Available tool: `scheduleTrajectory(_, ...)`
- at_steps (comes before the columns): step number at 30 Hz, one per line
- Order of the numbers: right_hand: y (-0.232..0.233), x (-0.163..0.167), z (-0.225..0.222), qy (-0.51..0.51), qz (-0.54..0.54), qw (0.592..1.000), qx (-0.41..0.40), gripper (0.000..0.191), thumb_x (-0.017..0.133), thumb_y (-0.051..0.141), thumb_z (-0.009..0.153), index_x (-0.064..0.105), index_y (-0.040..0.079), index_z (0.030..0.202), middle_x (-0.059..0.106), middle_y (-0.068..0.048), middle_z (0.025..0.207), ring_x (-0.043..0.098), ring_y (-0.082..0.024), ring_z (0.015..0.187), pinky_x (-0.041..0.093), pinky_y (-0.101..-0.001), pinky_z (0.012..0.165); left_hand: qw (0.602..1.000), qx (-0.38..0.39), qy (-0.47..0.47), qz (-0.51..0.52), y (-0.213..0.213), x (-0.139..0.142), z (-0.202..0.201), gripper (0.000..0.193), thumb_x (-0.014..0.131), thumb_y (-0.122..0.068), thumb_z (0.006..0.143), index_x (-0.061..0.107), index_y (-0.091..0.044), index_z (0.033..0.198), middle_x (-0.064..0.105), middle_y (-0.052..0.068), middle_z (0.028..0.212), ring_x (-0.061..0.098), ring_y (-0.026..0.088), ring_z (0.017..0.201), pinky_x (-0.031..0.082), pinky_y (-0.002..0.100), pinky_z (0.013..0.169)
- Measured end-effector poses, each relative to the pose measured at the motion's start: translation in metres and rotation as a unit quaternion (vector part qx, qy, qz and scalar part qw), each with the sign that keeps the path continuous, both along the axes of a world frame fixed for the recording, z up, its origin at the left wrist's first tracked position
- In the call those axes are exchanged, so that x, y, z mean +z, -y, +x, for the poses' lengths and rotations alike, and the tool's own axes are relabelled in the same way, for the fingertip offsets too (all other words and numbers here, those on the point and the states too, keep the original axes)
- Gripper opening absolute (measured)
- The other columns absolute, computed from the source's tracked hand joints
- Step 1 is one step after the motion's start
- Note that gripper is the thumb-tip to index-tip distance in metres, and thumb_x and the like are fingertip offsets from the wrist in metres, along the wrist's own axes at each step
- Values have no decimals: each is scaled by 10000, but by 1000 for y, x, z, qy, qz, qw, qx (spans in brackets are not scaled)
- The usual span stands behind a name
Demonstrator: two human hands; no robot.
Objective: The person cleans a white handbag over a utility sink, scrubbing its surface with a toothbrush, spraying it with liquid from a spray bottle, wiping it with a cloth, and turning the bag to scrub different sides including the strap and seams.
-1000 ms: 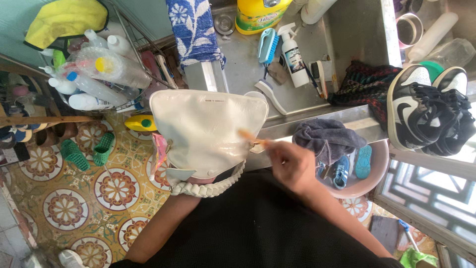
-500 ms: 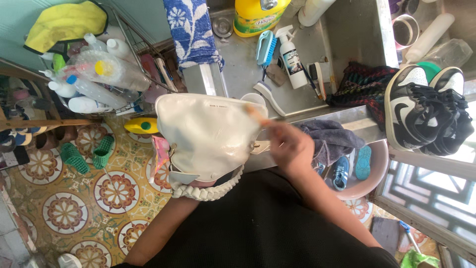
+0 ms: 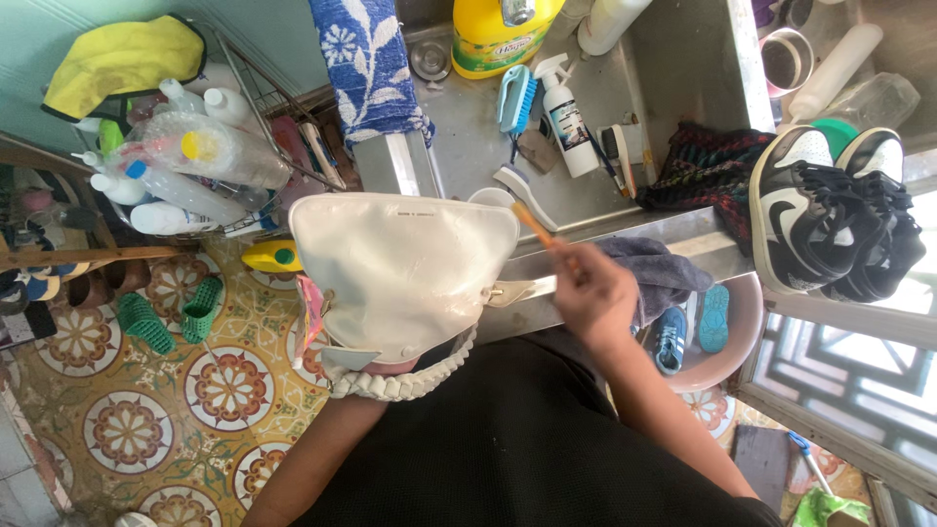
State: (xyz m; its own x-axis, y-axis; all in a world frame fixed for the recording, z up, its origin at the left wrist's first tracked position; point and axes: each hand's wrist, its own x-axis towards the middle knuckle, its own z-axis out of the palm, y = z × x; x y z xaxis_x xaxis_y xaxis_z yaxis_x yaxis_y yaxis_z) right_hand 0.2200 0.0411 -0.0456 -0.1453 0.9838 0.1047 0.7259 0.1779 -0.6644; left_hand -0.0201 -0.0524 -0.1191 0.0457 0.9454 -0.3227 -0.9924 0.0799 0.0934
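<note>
Compared with the frame half a second earlier, the right hand [image 3: 593, 293] now sits slightly lower and further right, and the brush tip has drawn back from the bag's top edge toward its upper right corner.

The cream leather handbag with a braided white handle [image 3: 405, 273] is held in mid-air in front of the person's torso, above the patterned tile floor [image 3: 127, 429] and just in front of the stainless steel counter [image 3: 468, 146]. Its braided handle hangs at the lower edge. The left hand is hidden beneath the bag; only the forearm shows, so its grip cannot be determined.

The right hand is closed in a fist around the thin orange-handled brush [image 3: 535, 224], whose tip lies at the bag's upper right corner.

On the counter behind the bag:
- a white spray bottle with a dark label [image 3: 566, 122], upright;
- a blue scrubbing brush [image 3: 514, 98], just left of the bottle;
- a large yellow jug with a yellow and green label [image 3: 498, 34], at the top edge;
- a blue and white floral towel [image 3: 371, 68], draped over the counter edge.

Right of the hand, a grey cloth [image 3: 664, 273] lies on the counter rim, above a pink basin [image 3: 747, 322] holding small blue shoes. A pair of black and white sneakers [image 3: 830, 215] rests at the far right. A wire rack of plastic bottles [image 3: 185, 156] stands at left.
</note>
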Motion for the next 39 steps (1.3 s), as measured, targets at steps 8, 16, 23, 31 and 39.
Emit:
scheduleTrajectory(8, 12, 7, -4, -67, 74, 993, 57, 103, 717, 5, 966, 760, 59, 1043, 643, -70, 731, 526, -90, 541, 402, -266, 481, 1000, 6, 5, -5, 1, 2, 0, 747, 473, -619, 983, 441, -109, 1527, 495, 150, 1519, 506, 363, 1367, 403, 565, 1167)
scheduleTrajectory(16, 17, 15, -12, -118, 22, 983, 140, 191, 673, -55, 896, 748, 41, 1043, 651, -39, 715, 594, -117, 548, 472, -249, 494, 1000, 7, 6, 1, -6, 1, 12, 753, 475, -627, 980, 442, -112, 1527, 496, 149, 1518, 507, 364, 1365, 404, 567, 1165)
scheduleTrajectory(23, 28, 9, -17, -149, 8, 970, 191, 109, 727, -56, 878, 738, 24, 951, 668, -68, 701, 600, -133, 545, 462, -286, 488, 1000, 26, 4, 8, -12, 4, 20, 758, 476, -634, 977, 443, -114, 1528, 497, 148, 1517, 509, 364, 1364, 406, 570, 1164)
scheduleTrajectory(31, 32, 13, -29, -156, 31, 963, 217, 144, 720, -70, 875, 739, -19, 1008, 723, -102, 768, 646, -121, 551, 454, -244, 421, 998, 48, 21, 34, -18, 16, 15, 764, 477, -642, 974, 444, -117, 1528, 498, 147, 1516, 510, 365, 1362, 407, 572, 1162)
scheduleTrajectory(39, 32, 24, -52, -108, 73, 968, 215, 114, 681, -64, 899, 740, 30, 926, 671, -83, 693, 598, -142, 515, 447, -284, 449, 998, 57, 27, 21, -17, 10, 27, 770, 479, -649, 971, 444, -119, 1528, 499, 146, 1514, 511, 366, 1360, 409, 575, 1160)
